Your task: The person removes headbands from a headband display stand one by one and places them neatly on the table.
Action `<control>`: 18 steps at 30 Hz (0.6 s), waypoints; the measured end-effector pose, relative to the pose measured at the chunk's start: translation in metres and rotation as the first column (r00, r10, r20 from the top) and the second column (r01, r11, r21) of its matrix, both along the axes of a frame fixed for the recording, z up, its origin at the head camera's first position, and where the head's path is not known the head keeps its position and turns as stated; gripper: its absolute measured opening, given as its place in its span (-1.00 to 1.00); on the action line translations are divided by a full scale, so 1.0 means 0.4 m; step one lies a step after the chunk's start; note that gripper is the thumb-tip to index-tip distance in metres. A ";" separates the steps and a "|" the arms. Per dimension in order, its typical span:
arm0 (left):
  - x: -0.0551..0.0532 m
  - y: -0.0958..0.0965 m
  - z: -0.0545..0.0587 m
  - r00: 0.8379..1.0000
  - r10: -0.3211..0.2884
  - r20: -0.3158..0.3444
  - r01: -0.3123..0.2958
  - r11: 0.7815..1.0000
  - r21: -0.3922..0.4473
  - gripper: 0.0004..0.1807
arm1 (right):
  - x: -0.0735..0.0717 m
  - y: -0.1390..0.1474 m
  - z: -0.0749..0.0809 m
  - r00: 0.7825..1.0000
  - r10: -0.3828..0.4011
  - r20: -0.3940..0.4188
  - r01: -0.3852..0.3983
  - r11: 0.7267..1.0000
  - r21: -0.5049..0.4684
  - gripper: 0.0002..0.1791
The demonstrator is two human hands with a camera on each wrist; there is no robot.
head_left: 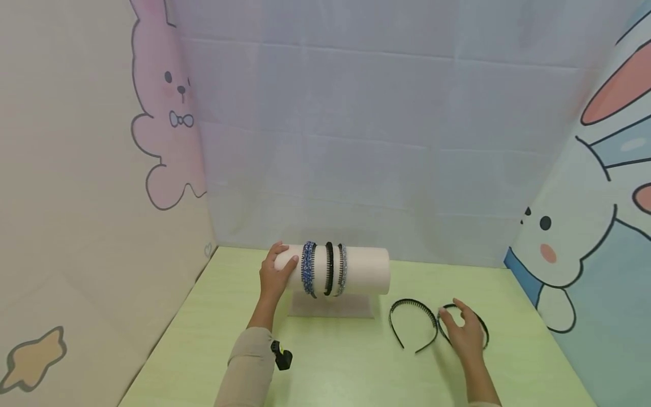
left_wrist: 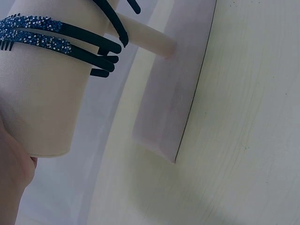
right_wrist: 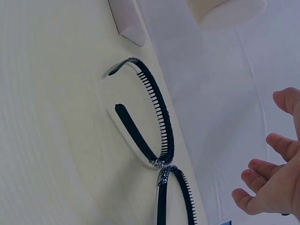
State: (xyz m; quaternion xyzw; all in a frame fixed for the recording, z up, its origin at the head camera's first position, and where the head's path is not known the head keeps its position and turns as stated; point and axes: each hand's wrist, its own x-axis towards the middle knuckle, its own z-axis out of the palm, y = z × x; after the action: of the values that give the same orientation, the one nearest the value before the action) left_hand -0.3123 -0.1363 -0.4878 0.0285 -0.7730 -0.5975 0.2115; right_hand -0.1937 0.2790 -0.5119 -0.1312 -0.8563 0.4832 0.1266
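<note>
A white cylinder (head_left: 363, 269) lies sideways on a pale base (head_left: 330, 306), forming a headband stand. Around its middle sit blue glittery headbands (head_left: 307, 268), a black headband (head_left: 329, 268) and a silver-studded headband (head_left: 343, 271). My left hand (head_left: 275, 277) grips the cylinder's left end, thumb at the front and fingers over the top. On the table, a black toothed headband (right_wrist: 161, 112) lies beside a second headband (head_left: 486, 333), their sides meeting. Above that second one is my right hand (head_left: 467, 333), its fingers spread and holding nothing; it partly covers the band in the head view.
A light green table (head_left: 203, 339) carries everything. Behind it hangs a pale backdrop (head_left: 325, 141). Cartoon-printed side walls stand at the left (head_left: 102, 226) and right (head_left: 610, 316). A small black device (head_left: 282, 357) is strapped at the left sleeve.
</note>
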 end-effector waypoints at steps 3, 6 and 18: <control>-0.002 0.000 0.002 1.000 0.001 -0.004 -0.001 1.000 0.001 -0.61 | -0.004 -0.013 0.013 1.000 0.011 -0.018 -0.012 1.000 -0.014 -0.35; -0.002 0.002 0.002 1.000 0.000 -0.002 0.000 1.000 0.002 -0.62 | -0.007 -0.024 0.025 0.999 0.023 -0.035 -0.024 0.999 -0.029 -0.36; -0.007 -0.001 0.000 1.000 -0.005 0.009 0.005 1.000 0.015 -0.60 | -0.009 -0.061 0.074 0.995 0.043 -0.092 -0.055 0.990 -0.129 -0.38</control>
State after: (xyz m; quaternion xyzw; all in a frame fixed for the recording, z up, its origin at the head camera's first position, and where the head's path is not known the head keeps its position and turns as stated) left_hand -0.3151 -0.1367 -0.4880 0.0308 -0.7695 -0.6037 0.2061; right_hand -0.1973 0.2544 -0.4822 -0.0966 -0.8190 0.5470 0.1439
